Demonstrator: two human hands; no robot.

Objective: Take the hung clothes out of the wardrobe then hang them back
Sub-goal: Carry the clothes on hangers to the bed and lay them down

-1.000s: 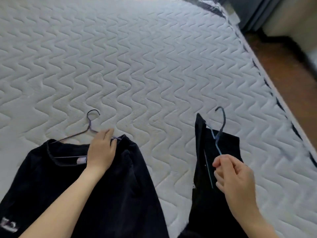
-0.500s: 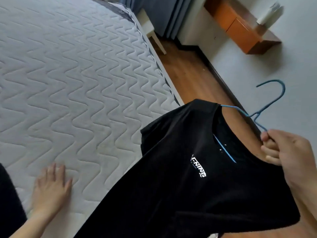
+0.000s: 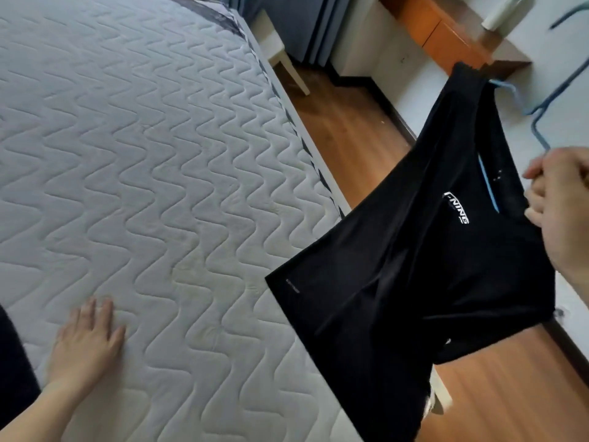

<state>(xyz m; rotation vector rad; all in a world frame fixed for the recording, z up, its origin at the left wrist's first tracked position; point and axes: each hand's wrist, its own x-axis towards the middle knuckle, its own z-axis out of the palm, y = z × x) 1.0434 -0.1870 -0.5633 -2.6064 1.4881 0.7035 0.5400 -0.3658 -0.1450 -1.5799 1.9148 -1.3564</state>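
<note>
View from a head-worn camera, looking down over a bed and a strip of floor to its right.

Right hand (image 3: 564, 212), at the right edge of frame, is clenched round the neck of a blue wire hanger (image 3: 541, 105) and also pinches the collar of the black T-shirt (image 3: 414, 275) that hangs on it. The hanger's hook (image 3: 570, 14) curls up toward the top right corner, partly cut off by the frame. The shirt is off the bed, held in the air over the mattress's right edge and the wood floor (image 3: 344, 129); it hangs skewed, w/ one shoulder pointing up toward the top right and the hem drooping toward the bottom centre. A white logo (image 3: 457, 207) is printed on the chest; its letters are only partly readable. A light blue strip shows inside the neckline.

Left hand (image 3: 86, 342), bottom left, lies flat and released, palm down, fingers spread, on the white quilted mattress (image 3: 143, 154), grasping nothing. Forearm runs off the bottom left corner. Just left of that arm, a piece of dark fabric (image 3: 14, 362) lies on the mattress at the frame's edge; can't tell what garment it is.

Background, top: grey-blue curtains (image 3: 306, 27), a white furniture leg (image 3: 287, 62) btwn bed and curtains, an orange wall-mounted cabinet (image 3: 443, 27) on a pale wall, w/ a white object (image 3: 502, 12) on top, too blurred to identify. The wardrobe isn't in view.
</note>
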